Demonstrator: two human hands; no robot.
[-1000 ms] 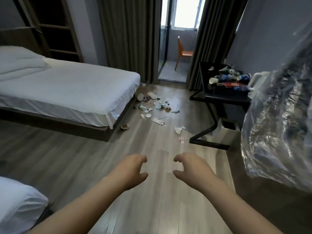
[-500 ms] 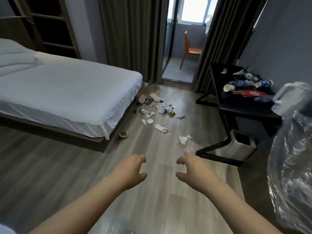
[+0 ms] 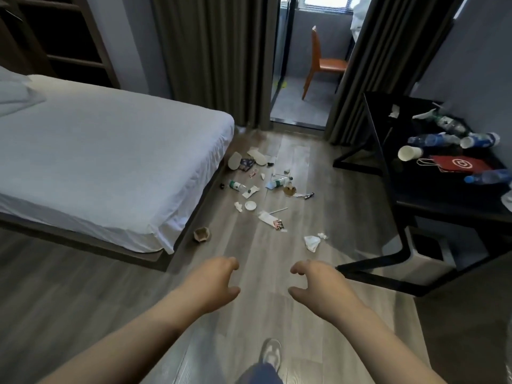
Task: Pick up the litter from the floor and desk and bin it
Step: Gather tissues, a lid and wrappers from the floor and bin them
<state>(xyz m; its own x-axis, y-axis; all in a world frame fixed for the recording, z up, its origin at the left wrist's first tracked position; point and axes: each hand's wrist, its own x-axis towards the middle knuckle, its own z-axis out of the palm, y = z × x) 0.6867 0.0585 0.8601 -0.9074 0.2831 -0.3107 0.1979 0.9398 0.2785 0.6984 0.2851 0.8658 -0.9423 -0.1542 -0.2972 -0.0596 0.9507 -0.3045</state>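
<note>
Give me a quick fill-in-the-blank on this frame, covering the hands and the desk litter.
The left hand and right hand hold ____.
The paper cup on the desk lies on its ____.
The bag beside it is ____.
Missing words: nothing; side; red.

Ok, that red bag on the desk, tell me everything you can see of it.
The red bag looks like paper and lies flat and uncrushed on the black desk, with a white ring logo facing up. Its white cord handles trail left toward a white paper cup tipped on its side. A blue-labelled plastic bottle lies at its right corner; whether they touch is unclear.
</note>
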